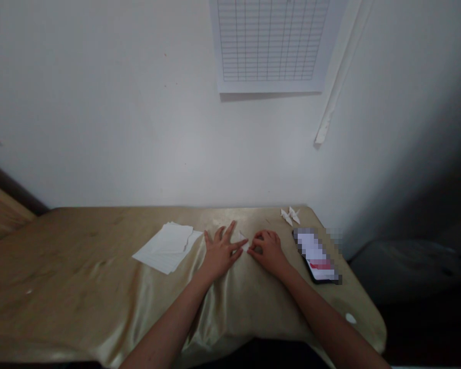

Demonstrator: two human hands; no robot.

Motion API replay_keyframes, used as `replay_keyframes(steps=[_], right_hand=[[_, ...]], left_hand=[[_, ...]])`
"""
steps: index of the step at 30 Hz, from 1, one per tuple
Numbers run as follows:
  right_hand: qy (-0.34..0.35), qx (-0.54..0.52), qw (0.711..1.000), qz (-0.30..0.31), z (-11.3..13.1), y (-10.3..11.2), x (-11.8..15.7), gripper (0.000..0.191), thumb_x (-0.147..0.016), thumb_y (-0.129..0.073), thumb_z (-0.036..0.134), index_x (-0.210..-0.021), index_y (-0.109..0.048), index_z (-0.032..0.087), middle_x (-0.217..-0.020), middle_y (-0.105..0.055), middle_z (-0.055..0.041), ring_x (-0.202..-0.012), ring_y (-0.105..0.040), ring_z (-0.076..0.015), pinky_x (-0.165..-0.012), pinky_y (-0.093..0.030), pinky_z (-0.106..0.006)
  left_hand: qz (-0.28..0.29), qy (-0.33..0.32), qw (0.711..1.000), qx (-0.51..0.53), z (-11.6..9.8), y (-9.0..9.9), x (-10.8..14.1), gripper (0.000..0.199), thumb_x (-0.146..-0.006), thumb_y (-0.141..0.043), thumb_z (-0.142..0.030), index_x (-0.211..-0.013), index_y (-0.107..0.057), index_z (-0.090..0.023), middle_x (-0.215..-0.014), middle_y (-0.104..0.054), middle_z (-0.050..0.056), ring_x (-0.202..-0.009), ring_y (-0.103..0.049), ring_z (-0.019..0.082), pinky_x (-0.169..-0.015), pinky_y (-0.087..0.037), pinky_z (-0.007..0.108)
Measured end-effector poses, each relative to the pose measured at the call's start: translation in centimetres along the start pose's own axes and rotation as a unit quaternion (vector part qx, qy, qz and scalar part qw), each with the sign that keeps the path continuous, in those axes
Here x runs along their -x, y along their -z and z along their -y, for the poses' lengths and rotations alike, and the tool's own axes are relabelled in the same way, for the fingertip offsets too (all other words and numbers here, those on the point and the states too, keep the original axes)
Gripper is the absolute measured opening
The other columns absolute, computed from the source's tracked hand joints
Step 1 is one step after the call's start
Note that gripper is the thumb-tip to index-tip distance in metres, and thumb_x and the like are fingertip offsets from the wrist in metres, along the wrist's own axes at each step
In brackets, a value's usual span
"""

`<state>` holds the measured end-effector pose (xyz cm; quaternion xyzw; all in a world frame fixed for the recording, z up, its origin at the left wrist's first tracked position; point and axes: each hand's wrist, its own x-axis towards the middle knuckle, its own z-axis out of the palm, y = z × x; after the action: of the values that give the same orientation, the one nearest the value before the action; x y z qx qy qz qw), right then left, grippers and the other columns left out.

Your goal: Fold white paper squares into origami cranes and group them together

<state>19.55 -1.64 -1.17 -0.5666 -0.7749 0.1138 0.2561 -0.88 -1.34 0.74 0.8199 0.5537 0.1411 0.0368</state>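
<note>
A small piece of folded white paper (245, 246) lies on the gold satin cloth between my two hands. My left hand (219, 252) rests on the cloth with its fingers spread, and its index fingertip presses the paper's near part. At the paper's right side, my right hand (269, 252) has its fingers curled, with thumb and fingertips closed on the edge. The fingers partly cover the paper, so its exact folds are hidden. Left of my left hand is a loose stack of white paper sheets (163, 251).
Two small folded paper cranes (290, 216) sit at the back right corner. Below them lies a phone (317, 256), its screen blurred out. A small white scrap (350, 319) is near the right edge. Behind the cloth-covered table (80, 277) rises a white wall with a gridded sheet (269, 46).
</note>
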Motion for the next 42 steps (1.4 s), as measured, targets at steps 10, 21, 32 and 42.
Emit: replay_keyframes(steps=[10,21,32,42], right_hand=[[0.001,-0.004,1.0,0.004,0.0,0.2,0.0,0.008,-0.088,-0.071,0.036,-0.087,-0.074,0.028,-0.118,-0.062,-0.0043,-0.119,-0.048,-0.026,-0.113,-0.027,-0.051],[-0.003,-0.004,1.0,0.01,0.0,0.3,0.0,0.009,-0.087,-0.072,0.036,-0.086,-0.073,0.027,-0.118,-0.062,-0.0042,-0.12,-0.048,-0.0259,-0.113,-0.027,-0.05],[-0.008,-0.006,1.0,0.012,0.1,0.4,-0.1,0.008,-0.086,-0.073,0.034,-0.084,-0.072,0.026,-0.118,-0.062,-0.0041,-0.12,-0.048,-0.0264,-0.113,-0.028,-0.05],[-0.002,-0.002,1.0,0.012,-0.2,0.2,-0.2,0.008,-0.086,-0.073,0.034,-0.085,-0.073,0.027,-0.118,-0.062,-0.004,-0.12,-0.049,-0.0258,-0.113,-0.028,-0.05]], left_hand=[[0.023,0.045,0.999,0.02,0.0,-0.3,0.0,0.038,-0.092,-0.061,-0.05,-0.129,-0.06,-0.059,-0.167,-0.027,-0.006,-0.152,-0.021,0.044,-0.111,0.005,0.081],[0.028,0.067,0.997,0.015,0.9,-0.6,-0.4,0.045,-0.086,-0.063,-0.061,-0.131,-0.057,-0.061,-0.168,-0.026,-0.004,-0.153,-0.019,0.045,-0.109,0.008,0.082],[0.016,0.079,0.997,0.01,0.7,-0.6,-0.4,0.048,-0.084,-0.062,-0.067,-0.131,-0.058,-0.059,-0.168,-0.024,-0.004,-0.152,-0.018,0.048,-0.108,0.011,0.082],[-0.001,0.119,0.993,-0.003,1.0,-0.6,-0.6,0.06,-0.074,-0.065,-0.076,-0.131,-0.059,-0.057,-0.168,-0.025,-0.002,-0.152,-0.016,0.051,-0.108,0.009,0.082]])
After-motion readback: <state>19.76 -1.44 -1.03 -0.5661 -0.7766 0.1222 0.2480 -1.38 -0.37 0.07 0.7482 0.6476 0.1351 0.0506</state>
